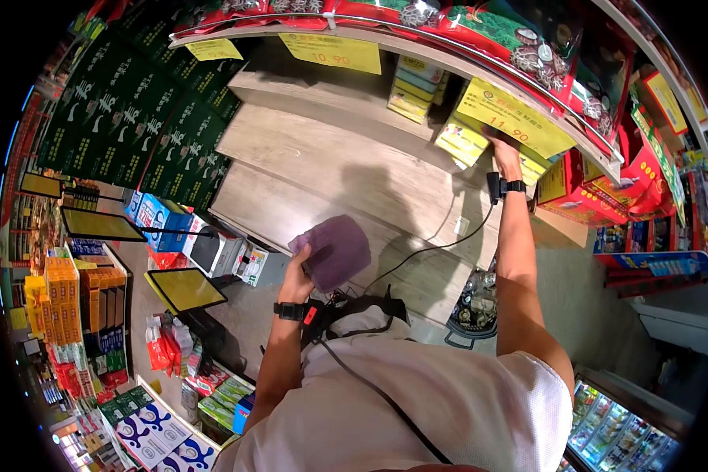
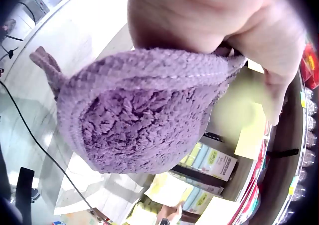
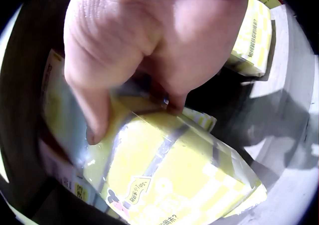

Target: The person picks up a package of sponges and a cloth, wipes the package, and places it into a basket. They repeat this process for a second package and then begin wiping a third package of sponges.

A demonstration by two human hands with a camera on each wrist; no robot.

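Note:
My left hand (image 1: 294,282) holds a folded purple cleaning cloth (image 1: 340,250) over the lower wooden step, thumb on top of it. Close up in the left wrist view, the cloth (image 2: 142,125) has a fluffy face, a woven border and a small loop at one corner. My right hand (image 1: 507,154) reaches in under the price-tagged shelf edge. In the right wrist view its thumb and fingers grip a yellow plastic-wrapped pack (image 3: 164,160), which lies tilted. A bluish pack (image 3: 65,110) is beside it, and another yellow pack (image 3: 254,38) stands apart on the board.
Stepped wooden shelving (image 1: 307,141) spans the front, below a shelf of red bags (image 1: 385,9) with yellow price tags (image 1: 330,53). Stacked yellow and blue packs (image 1: 414,88) stand under it. Dark green boxes (image 1: 102,118) rise at left, red boxes (image 1: 586,189) at right. A black cable (image 1: 433,250) crosses the steps.

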